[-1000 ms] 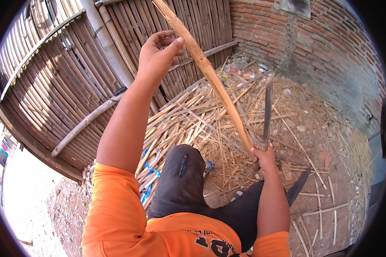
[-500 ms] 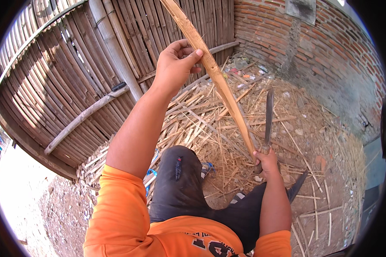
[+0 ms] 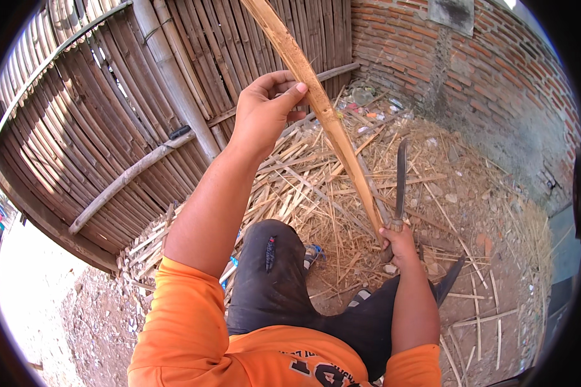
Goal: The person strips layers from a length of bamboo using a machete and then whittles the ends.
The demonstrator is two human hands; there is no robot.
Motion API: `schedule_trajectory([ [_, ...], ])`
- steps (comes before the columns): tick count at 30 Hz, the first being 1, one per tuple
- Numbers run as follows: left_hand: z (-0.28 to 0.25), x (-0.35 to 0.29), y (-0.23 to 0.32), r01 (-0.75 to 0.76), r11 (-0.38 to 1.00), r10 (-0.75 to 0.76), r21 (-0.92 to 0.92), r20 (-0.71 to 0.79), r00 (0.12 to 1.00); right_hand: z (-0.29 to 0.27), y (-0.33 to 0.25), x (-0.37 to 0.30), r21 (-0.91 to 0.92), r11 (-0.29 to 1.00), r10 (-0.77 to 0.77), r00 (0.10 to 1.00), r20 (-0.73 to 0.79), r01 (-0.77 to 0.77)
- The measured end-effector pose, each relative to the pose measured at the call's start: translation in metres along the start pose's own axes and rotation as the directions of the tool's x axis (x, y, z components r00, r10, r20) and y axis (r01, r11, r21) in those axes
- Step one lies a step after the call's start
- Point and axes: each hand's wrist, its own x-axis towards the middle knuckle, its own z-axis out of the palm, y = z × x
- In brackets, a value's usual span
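Note:
A long, split bamboo strip slants from beyond the top edge down to the lower right. My left hand is closed on its upper part, thumb on the pale face and fingers curled at its left edge. My right hand is wrapped round the handle of a long-bladed knife. The dark blade points up and away from me, to the right of the strip. The strip's lower end meets the fingers of the right hand; whether they also pinch it, I cannot tell.
Split sticks and shavings litter the ground ahead. A bamboo slat wall with a crosswise pole rises on the left. At the far right stands a brick wall. My bent knee is below the left arm.
My left hand has slid slightly down. The knife blade has dipped a little, and the right hand has hardly moved. The strip keeps nearly the same slant.

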Motion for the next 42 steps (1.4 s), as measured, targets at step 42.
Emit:
schedule_trajectory([
  [42, 0.123, -0.036, -0.122, -0.397, 0.701, 0.415, 0.592, 0.115, 0.903, 0.040, -0.162, -0.064, -0.008, 0.900, -0.435, 0.896, -0.085, 0.436],
])
